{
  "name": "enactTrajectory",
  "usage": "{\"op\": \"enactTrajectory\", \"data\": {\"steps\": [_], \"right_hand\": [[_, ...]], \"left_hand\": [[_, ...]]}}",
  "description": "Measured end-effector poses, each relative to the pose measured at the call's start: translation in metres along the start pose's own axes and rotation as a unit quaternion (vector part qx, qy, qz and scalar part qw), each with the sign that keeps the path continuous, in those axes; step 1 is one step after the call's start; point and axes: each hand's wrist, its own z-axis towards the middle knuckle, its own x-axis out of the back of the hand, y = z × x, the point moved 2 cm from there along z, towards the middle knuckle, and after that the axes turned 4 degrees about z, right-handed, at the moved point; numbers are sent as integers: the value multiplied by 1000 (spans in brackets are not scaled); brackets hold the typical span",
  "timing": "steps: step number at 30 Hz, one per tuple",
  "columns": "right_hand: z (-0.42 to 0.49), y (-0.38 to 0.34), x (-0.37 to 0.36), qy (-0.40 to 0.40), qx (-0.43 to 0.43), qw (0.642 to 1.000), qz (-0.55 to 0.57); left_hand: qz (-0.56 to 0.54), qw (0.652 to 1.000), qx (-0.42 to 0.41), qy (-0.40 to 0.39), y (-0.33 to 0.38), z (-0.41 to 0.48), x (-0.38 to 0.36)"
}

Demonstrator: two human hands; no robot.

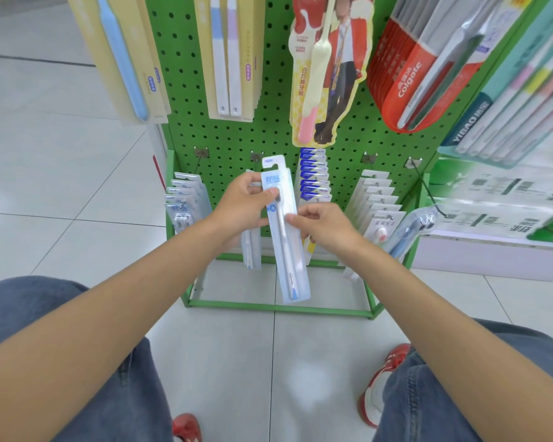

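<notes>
Pale-blue toothbrush pack [292, 266] | long axis near-vertical, hanger tab up | left hand [241, 207] pinching top | right hand [328, 226] pinching middle

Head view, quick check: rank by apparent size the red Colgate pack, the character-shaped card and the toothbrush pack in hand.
1. red Colgate pack, largest, though cut off at the top.
2. character-shaped card, also cut off.
3. toothbrush pack in hand, smallest.

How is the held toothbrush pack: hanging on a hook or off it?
Off. The left hand and right hand hold the toothbrush pack before the pegboard; its hang tab stands free.
</notes>
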Motion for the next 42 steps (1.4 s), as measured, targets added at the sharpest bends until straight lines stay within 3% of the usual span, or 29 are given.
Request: {"op": "enactTrajectory", "data": {"steps": [4, 8, 17, 23, 31, 36, 42], "right_hand": [[-4, 16, -10, -100, -65, 991, -65], [-12, 29, -17, -195, -76, 971, -111], [-25, 42, -9, -244, -88, 957, -129], [-32, 47, -12, -237, -57, 960, -141], [-44, 52, -25, -190, 52, 954, -227], [-45, 54, -30, -190, 2, 973, -130], [-42, 57, -34, -173, -14, 983, -66]], "left_hand": [[-20, 997, 10, 79, 4, 3, 9], [-18, 995, 15, 96, 6, 3, 13], [-24, 991, 25, 131, 7, 8, 18], [25, 995, 42, 92, 8, 6, 15], [163, 985, -4, 61, 8, 2, 13], [127, 990, 12, 54, 10, 5, 15], [111, 991, -41, 60, 10, 3, 15]]}}
